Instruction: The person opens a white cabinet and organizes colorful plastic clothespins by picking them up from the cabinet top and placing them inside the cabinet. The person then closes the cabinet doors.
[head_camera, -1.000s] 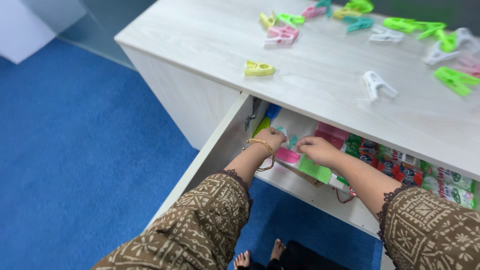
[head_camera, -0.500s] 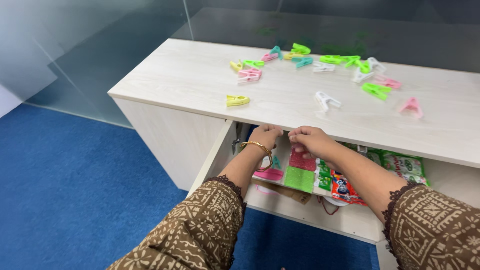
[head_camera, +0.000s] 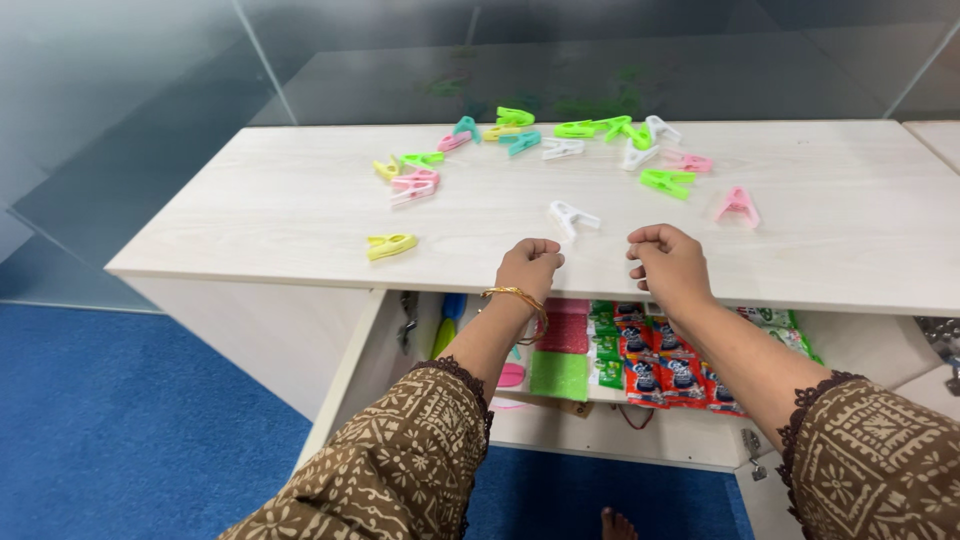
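Both hands are held in loose fists over the front edge of the pale wooden cabinet top (head_camera: 300, 210), and nothing can be seen pinched in either. The left hand (head_camera: 528, 268), with a gold bangle (head_camera: 520, 298) at its wrist, is curled with the knuckles toward the cabinet top. The right hand (head_camera: 668, 262) is curled likewise, a short gap apart from the left. Whether anything small is enclosed in the fists cannot be told.

The white clip (head_camera: 573, 217) lies on the cabinet top just beyond the left hand, slightly to its right, nearly over the gap between the two fists; it is not touched by either hand. A yellow clip (head_camera: 391, 245) lies near the front edge of the cabinet top, well to the left of the left hand. A pink clip (head_camera: 737, 205) lies beyond the right hand and to its right. Further back on the cabinet top a scatter of green, pink, teal, yellow and white clips (head_camera: 560, 140) is spread in a loose arc.

Beneath the cabinet top, the compartment stands open below the hands. On its shelf (head_camera: 600, 405) a red scrub pad (head_camera: 565, 333) and a green scrub pad (head_camera: 559, 375) are seen under the left wrist, and red and green packets (head_camera: 650, 360) are lined up under the right forearm
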